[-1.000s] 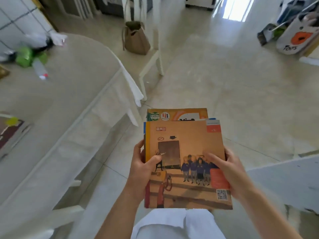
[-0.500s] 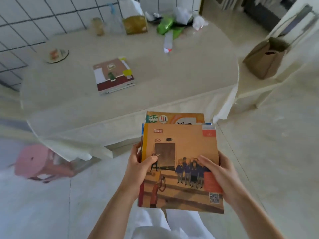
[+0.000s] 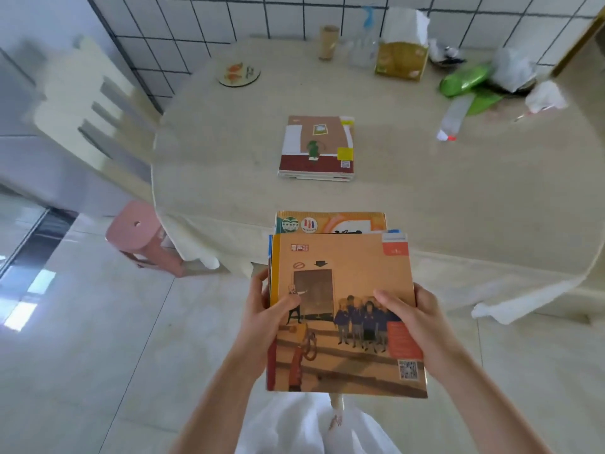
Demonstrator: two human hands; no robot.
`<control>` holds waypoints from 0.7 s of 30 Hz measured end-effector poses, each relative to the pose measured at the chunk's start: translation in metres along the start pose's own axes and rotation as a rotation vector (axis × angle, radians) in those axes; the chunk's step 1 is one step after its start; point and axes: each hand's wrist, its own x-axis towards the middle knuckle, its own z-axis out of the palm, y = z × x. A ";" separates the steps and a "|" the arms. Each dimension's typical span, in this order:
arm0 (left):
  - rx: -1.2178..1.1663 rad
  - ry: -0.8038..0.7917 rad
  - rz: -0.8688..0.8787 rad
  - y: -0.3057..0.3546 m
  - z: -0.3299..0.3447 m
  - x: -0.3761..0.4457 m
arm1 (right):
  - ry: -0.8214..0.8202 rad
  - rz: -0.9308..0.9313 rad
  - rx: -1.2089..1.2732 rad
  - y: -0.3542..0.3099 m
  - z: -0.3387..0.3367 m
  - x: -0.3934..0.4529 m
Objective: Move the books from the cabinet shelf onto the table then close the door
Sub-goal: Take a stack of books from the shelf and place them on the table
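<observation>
I hold a stack of thin orange picture books (image 3: 340, 290) in front of me, just short of the table's near edge. My left hand (image 3: 262, 309) grips the stack's left side with the thumb on the cover. My right hand (image 3: 415, 319) grips the right side, thumb on top. A second pile of books (image 3: 317, 149) with a brown and white cover lies flat on the round table (image 3: 229, 165), in its middle. The cabinet and its door are out of view.
A cream cloth covers the table and hangs over its edge. At the back stand a coaster (image 3: 239, 73), a cup (image 3: 328, 42), a tissue box (image 3: 402, 59), green bags (image 3: 465, 80) and a bottle (image 3: 453, 117). A white chair (image 3: 88, 106) and a pink stool (image 3: 140, 234) stand left.
My view has swung left from the open floor to face the table. The table has come nearer and now sits straight ahead. Both hands keep the same hold on the books.
</observation>
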 end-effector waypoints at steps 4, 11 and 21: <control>-0.009 0.021 0.029 0.022 -0.010 0.039 | -0.030 -0.055 -0.043 -0.029 0.019 0.044; 0.082 -0.003 0.022 0.086 -0.025 0.133 | -0.051 -0.076 -0.089 -0.085 0.053 0.130; 0.245 -0.111 0.195 0.144 -0.032 0.231 | 0.005 -0.127 -0.110 -0.122 0.060 0.214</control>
